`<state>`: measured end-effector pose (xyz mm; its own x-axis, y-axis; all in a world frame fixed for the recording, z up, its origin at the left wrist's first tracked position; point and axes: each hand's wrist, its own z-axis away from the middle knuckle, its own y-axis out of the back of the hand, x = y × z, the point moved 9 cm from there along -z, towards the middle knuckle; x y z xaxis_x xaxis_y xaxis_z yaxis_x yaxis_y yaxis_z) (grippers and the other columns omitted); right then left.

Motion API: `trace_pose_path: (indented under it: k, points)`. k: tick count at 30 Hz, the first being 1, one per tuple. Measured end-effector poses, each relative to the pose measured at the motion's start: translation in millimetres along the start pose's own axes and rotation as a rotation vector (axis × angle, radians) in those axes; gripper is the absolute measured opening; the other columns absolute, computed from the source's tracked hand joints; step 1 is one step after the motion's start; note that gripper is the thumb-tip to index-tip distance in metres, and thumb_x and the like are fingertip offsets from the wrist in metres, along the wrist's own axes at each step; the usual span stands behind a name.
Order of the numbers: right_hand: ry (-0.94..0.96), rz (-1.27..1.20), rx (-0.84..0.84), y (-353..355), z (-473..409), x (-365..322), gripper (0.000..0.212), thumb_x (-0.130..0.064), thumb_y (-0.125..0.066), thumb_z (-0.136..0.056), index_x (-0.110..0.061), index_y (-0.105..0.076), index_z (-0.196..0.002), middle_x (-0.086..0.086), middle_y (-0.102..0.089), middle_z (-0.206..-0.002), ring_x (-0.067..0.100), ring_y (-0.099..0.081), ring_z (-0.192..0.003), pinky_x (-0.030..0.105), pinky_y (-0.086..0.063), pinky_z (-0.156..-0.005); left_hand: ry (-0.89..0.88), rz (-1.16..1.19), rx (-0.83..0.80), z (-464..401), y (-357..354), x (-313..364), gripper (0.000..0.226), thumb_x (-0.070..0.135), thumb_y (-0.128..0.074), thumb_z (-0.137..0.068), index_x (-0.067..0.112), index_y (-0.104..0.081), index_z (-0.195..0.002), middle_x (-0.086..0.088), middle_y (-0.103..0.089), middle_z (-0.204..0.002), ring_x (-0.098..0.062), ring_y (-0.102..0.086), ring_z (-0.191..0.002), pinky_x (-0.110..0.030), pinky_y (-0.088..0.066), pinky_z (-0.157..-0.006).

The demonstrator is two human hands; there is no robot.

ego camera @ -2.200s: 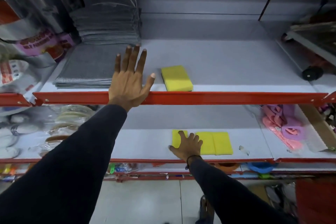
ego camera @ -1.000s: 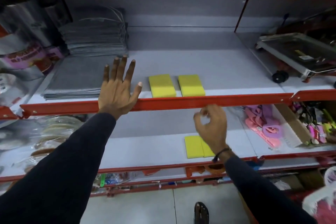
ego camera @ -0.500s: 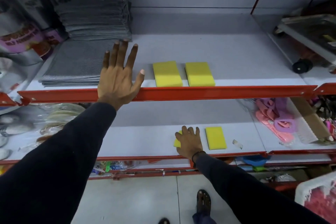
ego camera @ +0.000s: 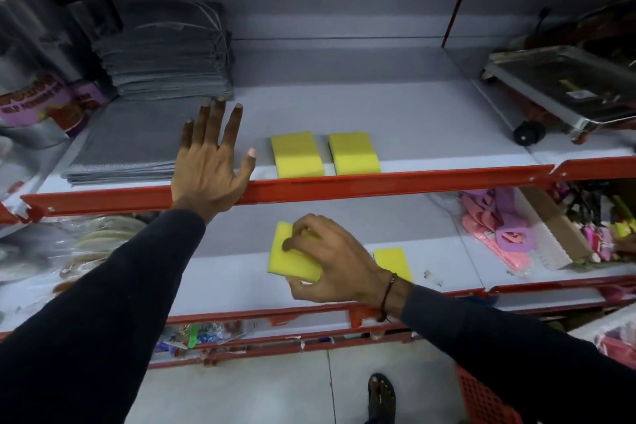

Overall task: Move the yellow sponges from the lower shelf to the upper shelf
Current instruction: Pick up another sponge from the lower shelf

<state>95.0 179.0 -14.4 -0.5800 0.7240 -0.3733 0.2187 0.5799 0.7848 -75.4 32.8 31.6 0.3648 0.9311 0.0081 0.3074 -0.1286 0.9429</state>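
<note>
**Right hand holding one yellow sponge above lower shelf; two on upper shelf, one left below**

- Right hand: fingers curled round a flat rectangular yellow foam sponge, fingertips on its top face, thumb under the near edge. The sponge is tilted, its far end higher. It looks clear of the white lower shelf board, but contact at the near edge is hidden by the hand, so can't tell for sure.
- Left hand: palm flat on the red metal front rail of the upper shelf, fingers spread wide and reaching over the board, holding nothing. Fingertips sit at the edge of a flat stack of grey woven mats.
- Upper shelf: two more yellow sponges side by side just behind the rail, left one, right one, a narrow gap between them, not touching. Both lie flat, just right of the left hand's thumb.
- Lower shelf: one last yellow sponge lying flat, partly hidden behind the right wrist.
- Around: taller pile of folded grey mats at the back left of the upper shelf; steel trolley with black caster in the next bay to the right; pink and purple plastic items on the lower shelf, right side.
- Person wears dark long sleeves, a dark cord bracelet on the right wrist, and a sandal shows on the tiled floor below.
</note>
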Motion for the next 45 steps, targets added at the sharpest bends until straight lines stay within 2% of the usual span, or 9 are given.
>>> trace_pose_path:
  k: [3,6,9,13,19,28,32,37,45]
  points:
    - [-0.039,-0.014,0.296,83.3,-21.3,1.3,0.048,-0.033,-0.081,-0.072,-0.006,-0.071,-0.111,0.016,-0.062,-0.110,0.025,-0.062,-0.096,0.028,-0.049,-0.086,-0.001,-0.004,-0.009,1.7,-0.5,0.2,0.082,0.063,-0.008,-0.098,0.024,0.008,-0.167,-0.009,0.009,-0.177,-0.030,0.003,-0.164,-0.053,-0.005,-0.132]
    - [-0.360,0.098,0.511,152.2,-30.5,67.5,0.043,-0.039,-0.079,-0.075,-0.016,-0.069,-0.110,0.010,-0.059,-0.111,0.022,-0.063,-0.098,0.029,-0.052,-0.086,0.002,-0.006,-0.013,2.7,-0.6,-0.1,0.081,0.063,-0.008,-0.098,0.025,0.009,-0.167,-0.008,0.010,-0.177,-0.030,0.002,-0.164,-0.052,-0.004,-0.132]
    - [-0.701,0.248,0.450,175.6,-22.3,137.5,0.045,-0.050,-0.074,-0.077,-0.023,-0.064,-0.112,0.010,-0.057,-0.113,0.032,-0.066,-0.097,0.038,-0.055,-0.085,0.001,-0.010,-0.019,2.3,-2.3,0.0,0.081,0.065,-0.005,-0.097,0.025,0.011,-0.167,-0.007,0.013,-0.176,-0.029,0.004,-0.164,-0.052,-0.004,-0.133]
    - [-0.778,0.300,0.244,150.7,-16.8,165.2,0.044,-0.057,-0.070,-0.082,-0.020,-0.065,-0.106,0.013,-0.060,-0.108,0.037,-0.066,-0.089,0.039,-0.053,-0.082,-0.001,-0.002,-0.019,3.6,-0.8,0.5,0.081,0.063,-0.007,-0.098,0.024,0.009,-0.167,-0.008,0.011,-0.176,-0.030,0.003,-0.164,-0.052,-0.004,-0.133]
    - [-0.642,0.344,0.910,153.7,82.6,126.2,0.018,-0.023,-0.068,-0.087,-0.013,-0.060,-0.075,0.007,-0.064,-0.077,0.028,-0.056,-0.075,0.044,-0.042,-0.073,0.007,-0.003,-0.022,6.7,-0.3,0.4,0.080,0.060,-0.012,-0.099,0.024,0.006,-0.168,-0.009,0.007,-0.177,-0.030,0.001,-0.164,-0.052,-0.005,-0.133]
    - [-1.269,0.211,-0.340,-87.0,202.3,238.0,0.075,-0.054,-0.073,-0.079,-0.024,-0.043,-0.141,0.016,-0.047,-0.136,0.040,-0.048,-0.124,0.051,-0.045,-0.101,0.025,-0.023,-0.015,1.0,-4.9,0.0,0.081,0.060,-0.016,-0.099,0.022,0.004,-0.167,-0.009,0.003,-0.177,-0.031,-0.003,-0.164,-0.051,-0.007,-0.133]
    - [-1.163,0.221,-0.361,-97.5,172.7,234.5,0.064,-0.037,-0.071,-0.078,-0.024,-0.045,-0.135,0.015,-0.050,-0.129,0.040,-0.050,-0.117,0.047,-0.047,-0.095,0.021,-0.033,-0.011,0.9,-3.2,0.0,0.080,0.060,-0.017,-0.099,0.022,0.003,-0.167,-0.010,0.000,-0.177,-0.032,-0.004,-0.164,-0.051,-0.009,-0.133]
    - [-0.640,0.082,-0.436,-91.4,99.7,152.2,0.060,-0.039,-0.073,-0.070,-0.027,-0.054,-0.126,0.008,-0.052,-0.138,0.035,-0.051,-0.124,0.042,-0.042,-0.098,0.014,-0.039,-0.009,0.1,-0.5,1.9,0.082,0.061,-0.015,-0.098,0.022,0.003,-0.168,-0.010,0.001,-0.177,-0.031,-0.003,-0.164,-0.052,-0.009,-0.133]
    - [-0.193,-0.234,-0.021,40.5,12.0,32.6,0.055,-0.028,-0.082,-0.060,-0.019,-0.062,-0.110,0.005,-0.058,-0.129,0.025,-0.056,-0.120,0.031,-0.045,-0.097,0.004,-0.030,-0.011,2.6,1.7,3.9,0.082,0.059,-0.016,-0.098,0.020,-0.001,-0.168,-0.012,-0.002,-0.177,-0.033,-0.007,-0.163,-0.053,-0.011,-0.132]
